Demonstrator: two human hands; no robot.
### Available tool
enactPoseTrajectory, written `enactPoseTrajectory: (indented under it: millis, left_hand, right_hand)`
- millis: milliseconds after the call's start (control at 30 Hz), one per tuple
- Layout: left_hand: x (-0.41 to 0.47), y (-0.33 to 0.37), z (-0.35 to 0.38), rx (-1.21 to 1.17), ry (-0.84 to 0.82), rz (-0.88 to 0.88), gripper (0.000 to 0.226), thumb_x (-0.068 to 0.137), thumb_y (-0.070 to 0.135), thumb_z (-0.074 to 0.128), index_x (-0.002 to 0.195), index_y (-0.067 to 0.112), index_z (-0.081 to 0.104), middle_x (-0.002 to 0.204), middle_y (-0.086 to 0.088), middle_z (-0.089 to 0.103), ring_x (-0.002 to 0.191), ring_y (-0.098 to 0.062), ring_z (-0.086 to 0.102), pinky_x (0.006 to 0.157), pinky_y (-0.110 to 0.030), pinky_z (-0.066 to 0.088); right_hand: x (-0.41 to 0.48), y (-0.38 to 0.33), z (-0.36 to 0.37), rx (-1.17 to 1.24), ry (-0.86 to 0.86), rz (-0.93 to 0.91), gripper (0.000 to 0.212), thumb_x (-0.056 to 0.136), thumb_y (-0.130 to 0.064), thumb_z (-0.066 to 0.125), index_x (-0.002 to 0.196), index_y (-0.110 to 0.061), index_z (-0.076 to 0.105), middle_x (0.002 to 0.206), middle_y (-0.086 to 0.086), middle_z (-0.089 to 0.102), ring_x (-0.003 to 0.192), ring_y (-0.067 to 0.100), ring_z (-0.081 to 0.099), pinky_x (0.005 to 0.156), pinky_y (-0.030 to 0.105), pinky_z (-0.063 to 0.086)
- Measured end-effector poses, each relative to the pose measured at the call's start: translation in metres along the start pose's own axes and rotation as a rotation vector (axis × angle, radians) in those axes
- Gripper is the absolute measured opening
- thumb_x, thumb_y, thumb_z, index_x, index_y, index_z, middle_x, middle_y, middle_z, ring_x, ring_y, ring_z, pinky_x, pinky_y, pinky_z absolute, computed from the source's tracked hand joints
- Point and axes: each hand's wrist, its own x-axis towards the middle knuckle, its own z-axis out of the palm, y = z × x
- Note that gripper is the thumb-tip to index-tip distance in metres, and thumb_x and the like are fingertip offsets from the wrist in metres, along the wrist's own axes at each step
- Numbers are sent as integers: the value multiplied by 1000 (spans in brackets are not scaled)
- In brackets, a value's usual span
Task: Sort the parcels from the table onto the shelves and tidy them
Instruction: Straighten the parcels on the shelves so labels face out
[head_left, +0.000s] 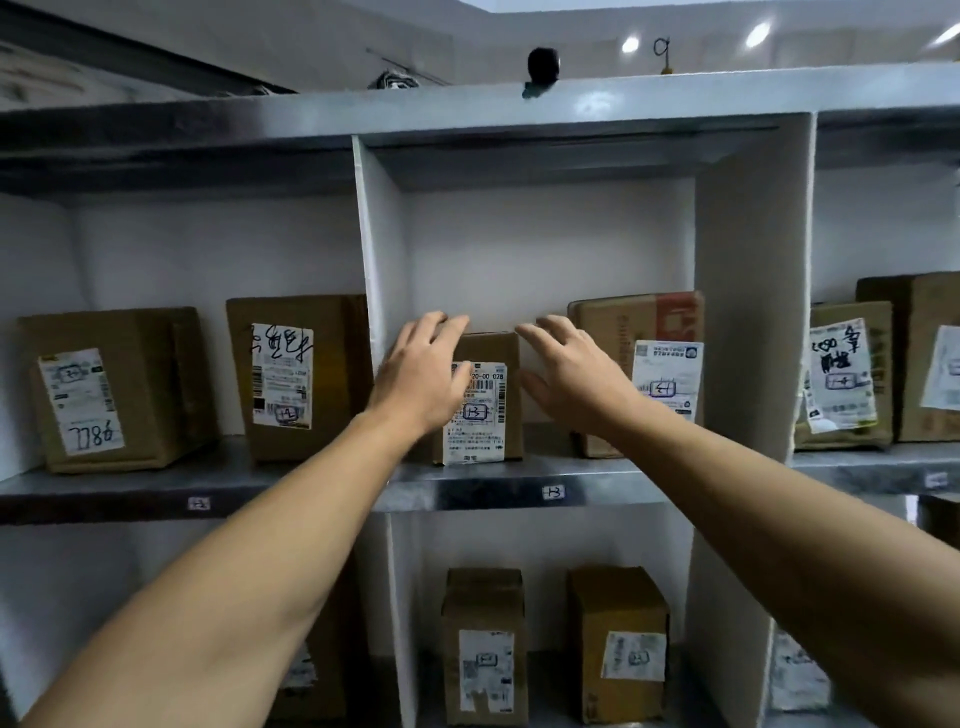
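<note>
Your left hand (421, 374) rests on the small cardboard parcel (493, 415), fingers (448, 326) loosely apart over its top; right hand (571, 374) beside it, fingers spread, holding nothing.

- Middle bay, upper shelf (467, 491): small parcel (491, 353) at left, big parcel (623, 322) at right against the divider.
- Left hand (421, 374) on small parcel's top-left corner; right hand (571, 374) between the two parcels.
- Left bay: left-bay parcel (114, 384) beside second left-bay parcel (296, 374).
- Bay below: lower parcel (483, 644) left of second lower parcel (618, 639).
</note>
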Motion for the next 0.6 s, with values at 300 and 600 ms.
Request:
enactPoseTrajectory:
  millis: [300, 600]
  left_hand:
    - [10, -11, 17, 8, -80, -97, 52, 96, 29, 56, 145, 24, 39, 142, -4, 42, 125, -29, 43, 108, -45, 39]
    - [19, -17, 30, -35, -69, -159, 55, 94, 19, 59, 146, 20, 39, 146, -8, 40, 132, -29, 41, 113, -41, 34]
  right_hand:
    - [36, 4, 30, 225, -14, -44, 56, 99, -32, 56, 151, -21, 38, 152, 15, 38, 133, 37, 45, 110, 47, 41]
    - [45, 5, 55, 299, 57, -95, 48, 96, -27, 62, 142, -17, 51, 139, 13, 51, 125, 37, 49, 107, 46, 42]
